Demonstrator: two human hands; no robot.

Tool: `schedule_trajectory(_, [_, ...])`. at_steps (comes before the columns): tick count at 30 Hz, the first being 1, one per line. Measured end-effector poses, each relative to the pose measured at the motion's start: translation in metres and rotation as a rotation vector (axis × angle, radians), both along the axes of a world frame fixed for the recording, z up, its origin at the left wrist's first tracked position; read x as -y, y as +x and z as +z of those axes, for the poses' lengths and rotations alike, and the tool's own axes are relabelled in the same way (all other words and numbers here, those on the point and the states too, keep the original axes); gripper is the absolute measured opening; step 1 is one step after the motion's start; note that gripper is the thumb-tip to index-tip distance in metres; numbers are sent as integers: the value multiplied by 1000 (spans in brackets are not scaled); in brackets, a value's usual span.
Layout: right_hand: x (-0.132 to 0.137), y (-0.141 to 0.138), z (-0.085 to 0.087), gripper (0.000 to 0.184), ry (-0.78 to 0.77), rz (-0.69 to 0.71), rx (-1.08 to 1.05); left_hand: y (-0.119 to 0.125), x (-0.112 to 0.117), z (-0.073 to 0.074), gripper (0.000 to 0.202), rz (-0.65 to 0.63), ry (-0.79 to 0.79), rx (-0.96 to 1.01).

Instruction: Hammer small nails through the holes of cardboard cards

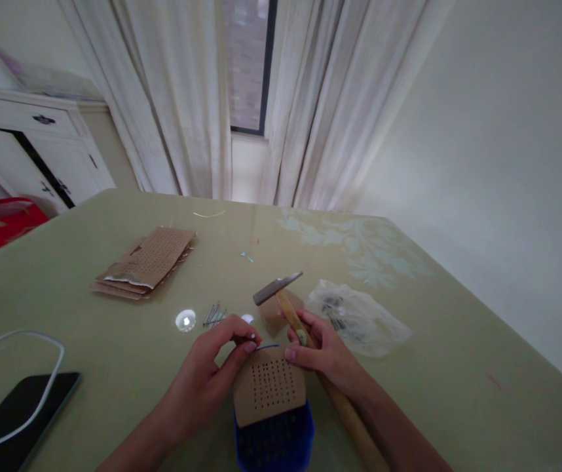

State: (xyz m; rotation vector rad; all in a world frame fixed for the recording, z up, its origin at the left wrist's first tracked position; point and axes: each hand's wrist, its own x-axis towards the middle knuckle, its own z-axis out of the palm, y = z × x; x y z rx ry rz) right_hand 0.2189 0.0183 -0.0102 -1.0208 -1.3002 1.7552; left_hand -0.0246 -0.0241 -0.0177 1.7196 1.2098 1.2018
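Observation:
My left hand pinches thumb and fingers together at the far left corner of a perforated cardboard piece; whatever the pinch holds is too small to see. That cardboard lies on top of a blue box. Curled round the wooden handle of a hammer, my right hand also touches the cardboard's far right corner with its fingertips. The hammer's metal head points up and away from me. Loose nails lie just beyond my left hand.
A stack of perforated cardboard pieces lies at the back left of the green table. A clear plastic bag sits right of the hammer. A dark phone with a white cable lies at the near left.

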Motion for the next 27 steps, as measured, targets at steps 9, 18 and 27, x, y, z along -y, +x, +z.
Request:
schedule_trajectory(9, [1,-2,-5,64,-42,20,-31,-1,1,-4,18,20,4,-6])
schedule_trajectory(18, [0,-3,-7,65,-32,34,-39,0,3,-6,15,53,-6,31])
schedule_trajectory(27, [0,-2,-7,59,12,49,-29,2,1,-3,13,66,42,30])
